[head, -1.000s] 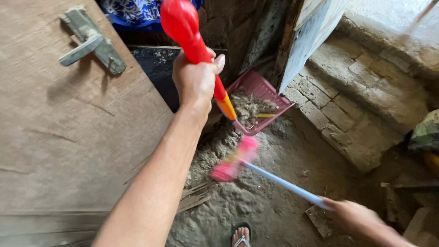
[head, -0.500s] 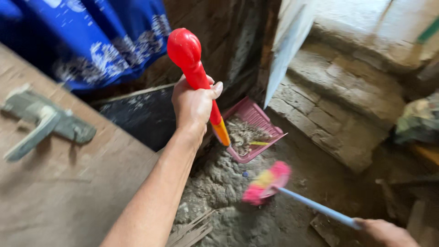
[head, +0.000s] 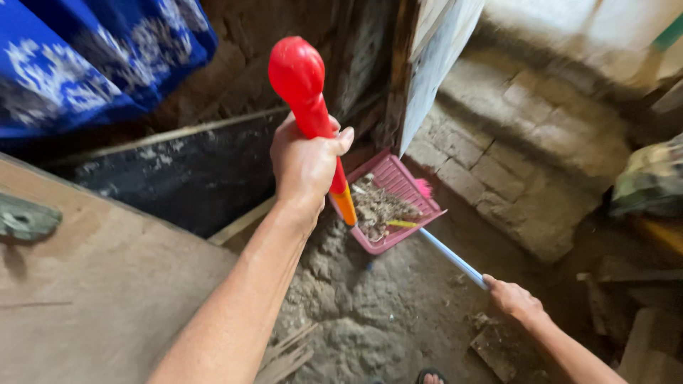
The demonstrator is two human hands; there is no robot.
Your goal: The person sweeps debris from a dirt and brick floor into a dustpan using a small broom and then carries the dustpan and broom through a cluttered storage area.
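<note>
While gripping the red dustpan handle (head: 307,107) in a closed left hand (head: 306,167), pink dustpan (head: 388,206) on dirt floor (head: 370,313); right hand (head: 511,297) wrapped around blue broom stick (head: 452,257), pink bristles (head: 424,188) at the pan.

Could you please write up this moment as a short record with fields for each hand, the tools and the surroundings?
left hand: left hand gripped around the red handle of the dustpan
right hand: right hand holding the light blue broom handle
dustpan: pink dustpan on the dirt floor, holding dust and debris
broom: pink bristles at the dustpan's far edge
left side: wooden board, blue patterned cloth
right side: brick step
</note>
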